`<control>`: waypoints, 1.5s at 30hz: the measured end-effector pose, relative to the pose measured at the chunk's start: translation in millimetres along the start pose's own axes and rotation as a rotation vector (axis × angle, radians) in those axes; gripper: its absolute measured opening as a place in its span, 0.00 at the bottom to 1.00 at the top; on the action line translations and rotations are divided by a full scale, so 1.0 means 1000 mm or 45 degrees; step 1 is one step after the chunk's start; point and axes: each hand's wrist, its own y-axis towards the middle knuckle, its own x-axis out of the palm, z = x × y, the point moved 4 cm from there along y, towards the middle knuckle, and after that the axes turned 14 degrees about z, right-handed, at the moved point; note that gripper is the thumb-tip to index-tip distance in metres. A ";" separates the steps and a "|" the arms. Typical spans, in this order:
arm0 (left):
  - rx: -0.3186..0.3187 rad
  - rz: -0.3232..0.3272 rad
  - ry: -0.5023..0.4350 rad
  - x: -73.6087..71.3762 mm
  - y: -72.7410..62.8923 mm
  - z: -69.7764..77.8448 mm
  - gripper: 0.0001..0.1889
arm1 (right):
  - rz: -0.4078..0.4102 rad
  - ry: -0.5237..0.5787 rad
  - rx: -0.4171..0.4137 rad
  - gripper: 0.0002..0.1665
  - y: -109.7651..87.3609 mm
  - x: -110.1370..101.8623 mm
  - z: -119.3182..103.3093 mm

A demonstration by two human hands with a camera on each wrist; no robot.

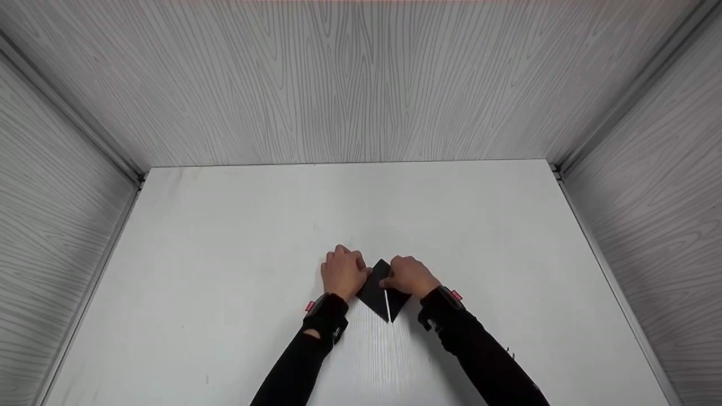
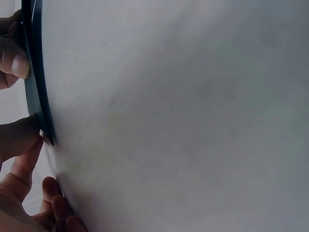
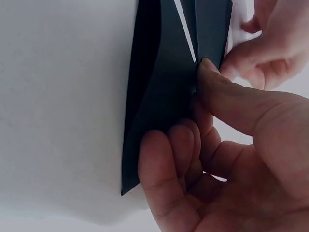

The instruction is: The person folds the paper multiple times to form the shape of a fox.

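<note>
A sheet of black paper (image 1: pixel 372 295), folded into a diamond, lies on the white table between the hands. A narrow white strip shows between its two flaps, running down to the near corner. At the paper's left corner my left hand (image 1: pixel 343 272) pinches the edge between thumb and finger. My right hand (image 1: pixel 413 276) pinches the right flap near the middle line. In the right wrist view its thumb (image 3: pixel 208 72) presses at the end of the white strip, the other fingers curled beneath. That flap bulges up from the layer under it. The left wrist view shows the paper (image 2: pixel 36 92) edge-on.
The white table (image 1: pixel 225 237) spreads out around the hands. A grey wood-grain panel (image 1: pixel 350 84) stands along its back edge, with similar panels at the left (image 1: pixel 56 186) and right (image 1: pixel 648 169). Both forearms wear black sleeves and wrist bands.
</note>
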 end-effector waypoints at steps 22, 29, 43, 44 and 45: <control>-0.084 -0.046 -0.013 0.013 0.019 0.014 0.12 | -0.005 -0.007 0.016 0.19 0.001 -0.001 -0.001; -0.015 -0.118 -0.036 0.003 0.015 0.009 0.11 | -0.015 -0.006 0.020 0.18 0.001 -0.002 -0.001; 0.074 -0.203 -0.188 -0.025 -0.012 -0.022 0.14 | 0.001 -0.014 -0.019 0.15 0.001 -0.001 0.001; 0.079 -0.203 -0.197 -0.026 -0.014 -0.024 0.14 | 0.002 -0.011 -0.022 0.15 0.001 -0.001 0.001; 0.083 -0.205 -0.204 -0.027 -0.015 -0.025 0.14 | 0.004 -0.005 -0.024 0.15 0.001 -0.001 0.001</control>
